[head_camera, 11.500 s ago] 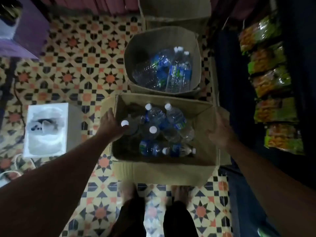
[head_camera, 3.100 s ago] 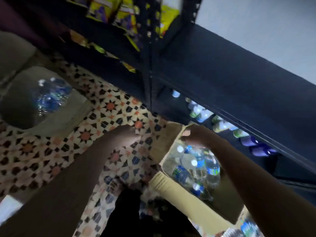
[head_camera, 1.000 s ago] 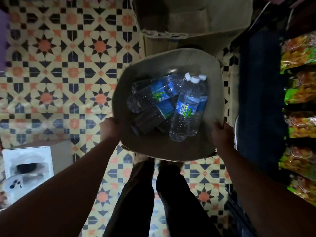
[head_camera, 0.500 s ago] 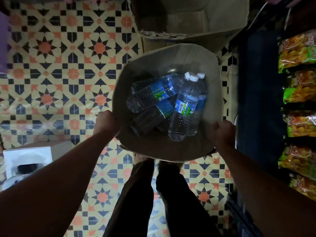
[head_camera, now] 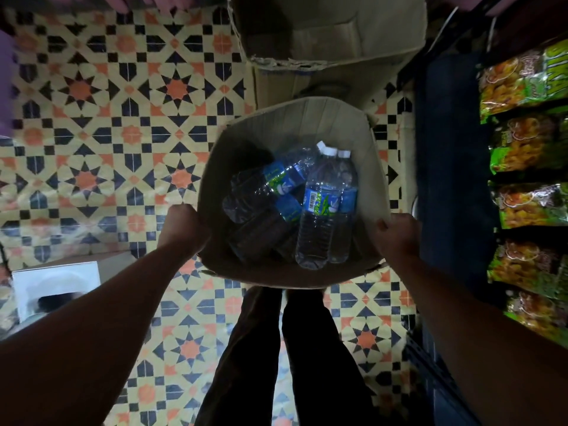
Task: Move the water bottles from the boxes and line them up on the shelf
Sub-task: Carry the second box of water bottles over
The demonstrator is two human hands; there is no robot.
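Small shop: shelf (head_camera: 448, 179) of snack packets (head_camera: 528, 142)

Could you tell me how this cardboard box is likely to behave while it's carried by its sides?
The box looks soft: its walls bow outward, so it may sag. The loose bottles lying inside will probably roll and shift the weight.

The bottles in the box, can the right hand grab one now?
Probably not yet: the right hand grips the box rim, as does the left hand. The bottles lie uncovered, so letting go should free it.
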